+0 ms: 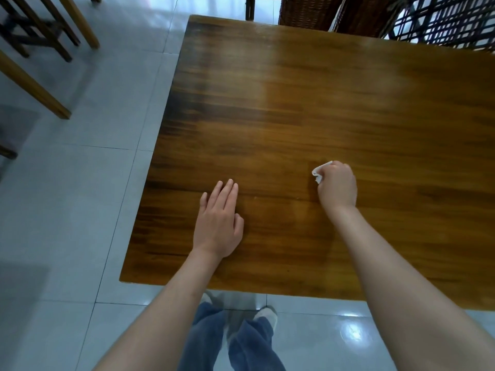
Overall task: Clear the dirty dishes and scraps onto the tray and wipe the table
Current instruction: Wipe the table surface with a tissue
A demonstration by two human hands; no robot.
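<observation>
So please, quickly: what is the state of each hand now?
Left hand: open, fingers straight, flat on the table.
Right hand: closed around a white tissue, on the table.

Under your left hand [218, 223] the table [294, 108] is warm amber-brown wood with darker brown grain streaks running across it, darkest along the edge out past your left hand's fingers. Your right hand [338, 186] holds a white tissue [319, 173]. Left of your left hand, the floor [80, 196] is pale blue-grey glossy tile with thin dark seams. Below your wrists your trousers [214, 341] are faded blue, your shoes [267, 315] off-white. Far beyond your right hand, a chair [442, 20] shows a black lattice pattern.
</observation>
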